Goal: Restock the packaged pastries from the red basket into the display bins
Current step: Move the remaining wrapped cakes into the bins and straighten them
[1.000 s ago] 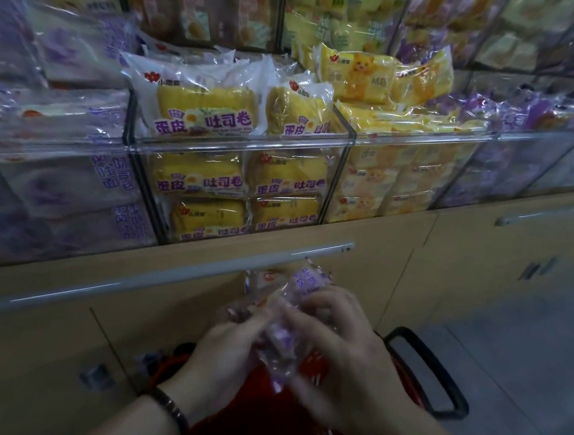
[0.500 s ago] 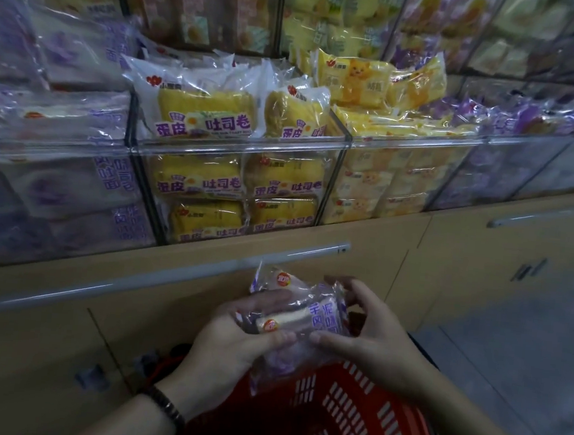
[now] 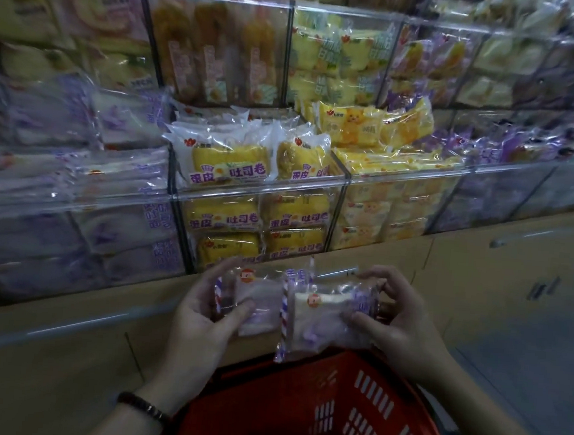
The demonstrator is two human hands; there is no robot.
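Packaged pastries in clear wrappers with purple print, two of them, are in our hands above the red plastic basket with slotted walls (image 3: 360,405). Our left hand (image 3: 202,317) holds the left pastry pack (image 3: 255,300): the thumb presses on its front and the other fingers are behind it. Our right hand (image 3: 397,322) holds the right pastry pack (image 3: 325,320) at its right end, thumb in front, fingers curled over the top edge. The two packs are side by side, and the right one overlaps the edge of the left one a little. Each pack shows a small orange round logo and a striped sealed edge. We wear a dark bead bracelet (image 3: 143,407) on the left wrist.

Behind the hands stands a beige cabinet front with a long silver handle (image 3: 74,324). On top of it we see the clear acrylic display bins (image 3: 257,189). The middle bin is full of yellow roll packs with purple letters (image 3: 229,164). To its right are yellow packs with a bear picture (image 3: 351,126). The bin to the left holds pale packs with purple print (image 3: 75,180), which look like the ones in our hands.
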